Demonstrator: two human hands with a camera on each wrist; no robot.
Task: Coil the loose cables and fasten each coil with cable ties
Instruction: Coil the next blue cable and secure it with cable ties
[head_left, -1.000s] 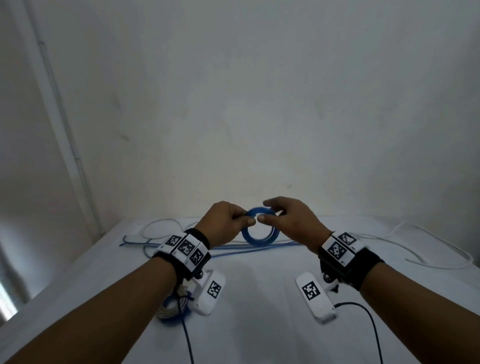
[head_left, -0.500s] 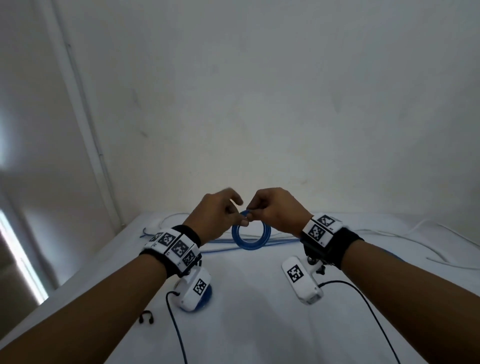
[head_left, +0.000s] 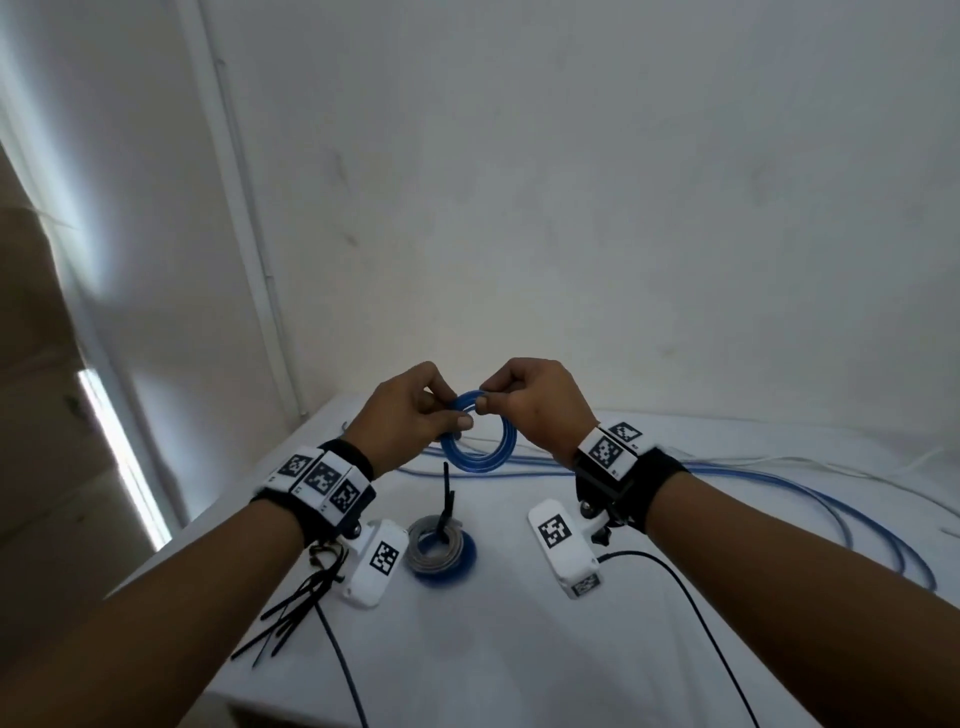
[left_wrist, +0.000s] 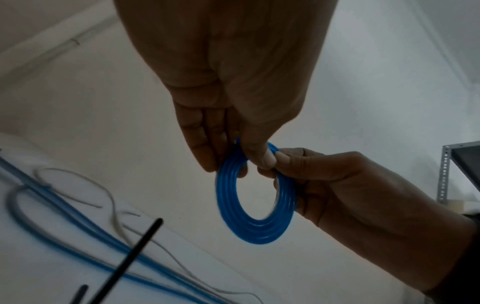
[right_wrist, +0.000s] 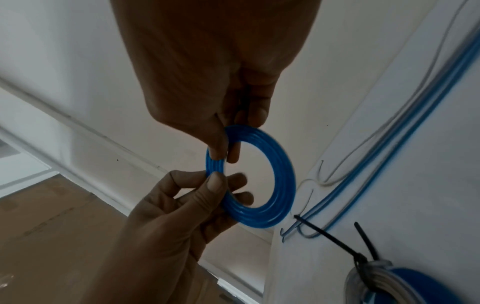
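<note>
A small coil of blue cable (head_left: 478, 457) hangs in the air above the white table (head_left: 519, 654), held by both hands. My left hand (head_left: 451, 415) pinches its upper left rim between thumb and fingers. My right hand (head_left: 485, 402) pinches the top rim just beside it. In the left wrist view the blue coil (left_wrist: 257, 228) hangs below my left hand (left_wrist: 242, 158), with the right hand (left_wrist: 337, 185) gripping its right side. From the right wrist, the blue coil (right_wrist: 275, 205) shows several turns, with my right hand (right_wrist: 224, 150) above and the left hand (right_wrist: 207, 197) below. No tie is on it.
Two finished coils (head_left: 440, 552), grey on blue, lie on the table under the hands, with a black cable tie (head_left: 445, 499) sticking up. Loose black ties (head_left: 293, 618) lie near the left edge. Uncoiled blue cables (head_left: 810, 496) and a white cable (head_left: 779, 460) trail right.
Both hands still hold the blue coil and their fingers have shifted along its top rim. The head view has swung, so the tied coils and loose ties now show.
</note>
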